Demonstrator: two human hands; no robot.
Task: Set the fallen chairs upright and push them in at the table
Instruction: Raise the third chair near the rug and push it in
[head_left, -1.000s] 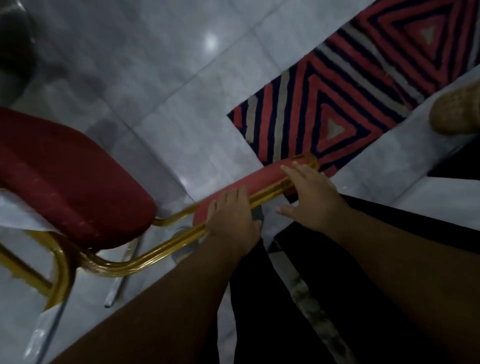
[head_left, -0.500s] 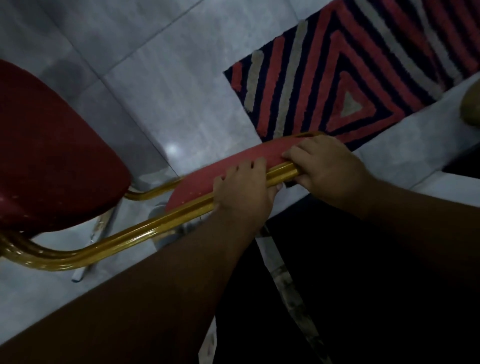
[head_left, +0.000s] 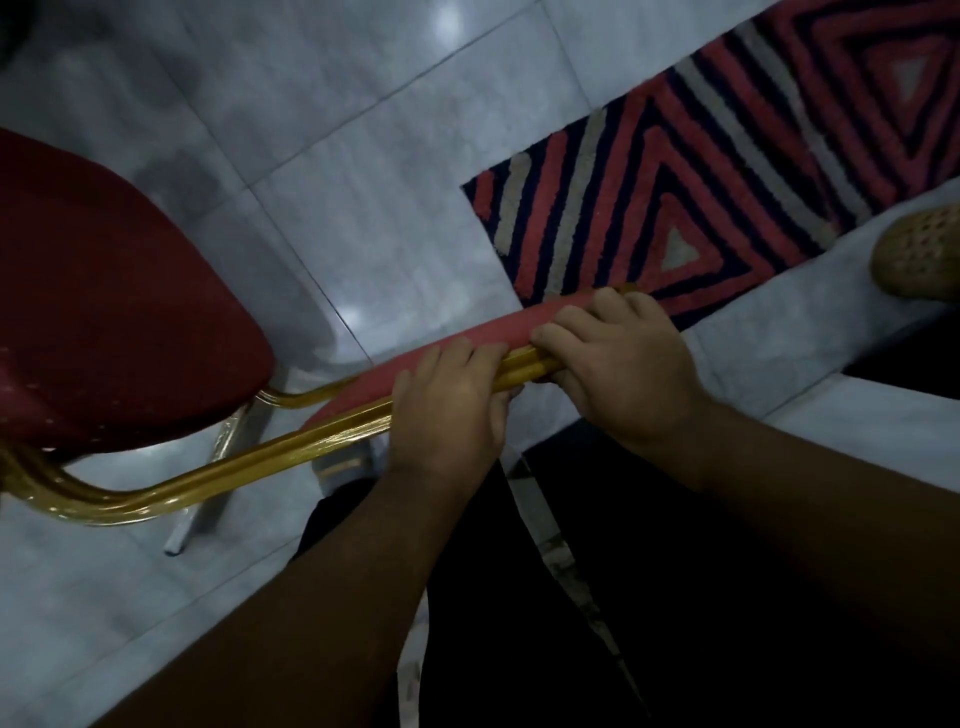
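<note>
A: Where is the chair (head_left: 119, 312) at this moment?

B: It fills the left and centre of the frame. Its red seat takes up the left side, and its gold frame (head_left: 291, 452) runs from the lower left up to the middle, where the padded backrest (head_left: 467, 343) lies along it. It looks upright or close to it, seen from behind and above. No tabletop shows anywhere in the frame.

A: And the hands?

B: The left hand (head_left: 447, 405) is curled over the gold rail at the centre, fingers wrapped onto the red padding. The right hand (head_left: 618, 364) sits just beside it to the right, clenched around the top end of the backrest. Both are closed on the chair, almost touching each other.

A: How should the person carry on?

B: Probably by keeping both grips firm and even, so the chair does not twist, and by letting all the legs settle flat on the tiled floor (head_left: 337, 130) before pushing. A steady push low through the backrest would suit the smooth tiles.

A: Anything nearby to mind?

B: The striped rug (head_left: 701, 182) lies in the upper right, with a shoe (head_left: 919, 254) at the right edge. A chair leg could catch the rug's corner.
</note>
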